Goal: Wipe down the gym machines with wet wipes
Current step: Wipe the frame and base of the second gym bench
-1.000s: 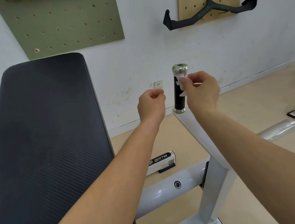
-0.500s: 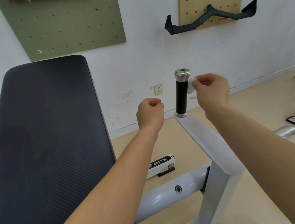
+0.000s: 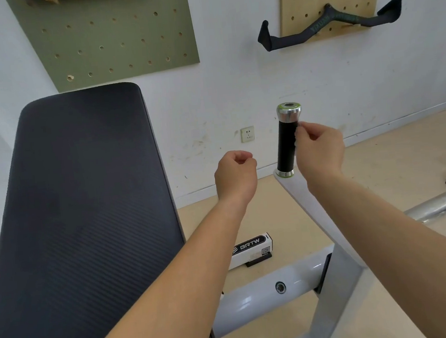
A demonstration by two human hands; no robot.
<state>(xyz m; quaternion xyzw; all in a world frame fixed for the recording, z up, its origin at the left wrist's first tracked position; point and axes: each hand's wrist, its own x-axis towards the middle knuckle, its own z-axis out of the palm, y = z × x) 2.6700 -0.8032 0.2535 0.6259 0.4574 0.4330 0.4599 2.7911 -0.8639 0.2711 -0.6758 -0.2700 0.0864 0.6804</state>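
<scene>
Beside the bench: black handle stands upright.
Right hand: fingers pinch small wipe against handle.
Left hand: fingers curled tight.

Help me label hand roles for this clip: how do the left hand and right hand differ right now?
The right hand is against the black handle grip, fingertips pinching what looks like a pale wet wipe; the left hand hangs clear of the grip, holding nothing visible. The right hand sits higher than the left hand. Both have curled fingers.
</scene>
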